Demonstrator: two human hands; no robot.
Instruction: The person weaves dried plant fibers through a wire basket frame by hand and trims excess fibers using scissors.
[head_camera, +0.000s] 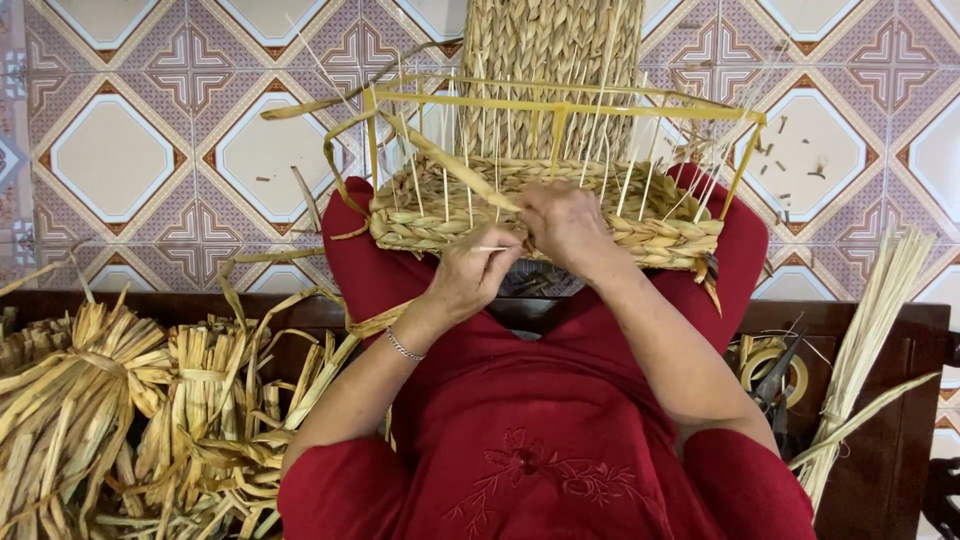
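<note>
- At frame centre, I see the left hand (468, 275) pinched shut on a thin pale strand (490, 248).
- The right hand (565, 225) curls closed against the half-woven basket (430, 225) on the red-clad lap, upper centre.
- Dried fibre bundles (120, 400) fill lower left.

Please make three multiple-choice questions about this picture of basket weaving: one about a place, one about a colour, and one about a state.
1. Where does the half-woven basket rest?
A. on the tiled floor
B. on the person's knees
C. on the wooden bench

2. What colour is the basket's frame?
A. yellow
B. blue
C. black

3. What is the left hand doing?
A. lying open and flat
B. holding scissors
C. pinching a thin pale strand

Answers:
1. B, the basket sits on the red-clad knees.
2. A, the bars above the weave are yellow.
3. C, its fingertips pinch a thin pale strand beside the right hand, which is on the woven rim.
</note>
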